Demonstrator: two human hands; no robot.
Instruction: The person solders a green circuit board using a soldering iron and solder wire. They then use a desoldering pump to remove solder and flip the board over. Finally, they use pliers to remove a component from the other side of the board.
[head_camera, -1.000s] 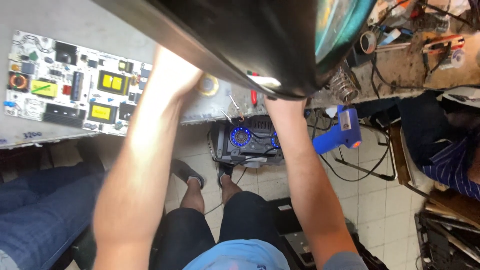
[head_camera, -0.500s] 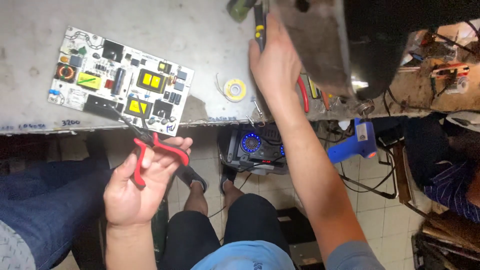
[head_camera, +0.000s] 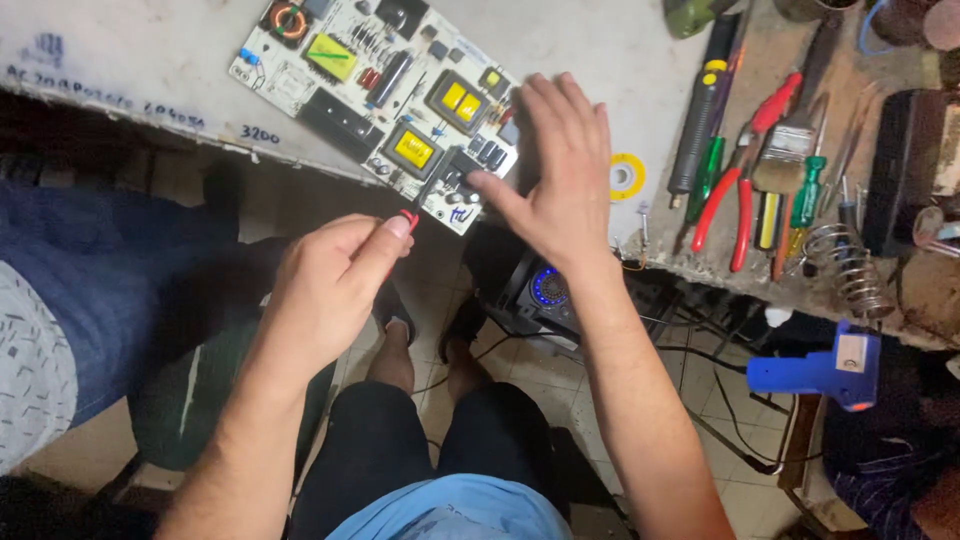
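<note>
A white circuit board (head_camera: 380, 90) with yellow transformers, a copper coil and black parts lies on the grey bench (head_camera: 600, 50), its near corner over the edge. My left hand (head_camera: 330, 290) is shut on red-handled pliers (head_camera: 410, 215), whose dark tip points at the board's near edge. My right hand (head_camera: 555, 175) is spread open, fingers apart, hovering over the board's right end with the thumb close to the pliers' tip. It holds nothing.
Right of my hand lie a yellow tape ring (head_camera: 627, 175), red-handled pliers (head_camera: 735, 190), screwdrivers, a brush (head_camera: 790, 150) and a coil stand (head_camera: 850, 265). A blue glue gun (head_camera: 820, 370) hangs below. Another person's jeans-clad leg (head_camera: 90, 290) is at left.
The large dark panel has left view. My right hand came down from it to the board's right end. My left hand brought the pliers up to the board's edge.
</note>
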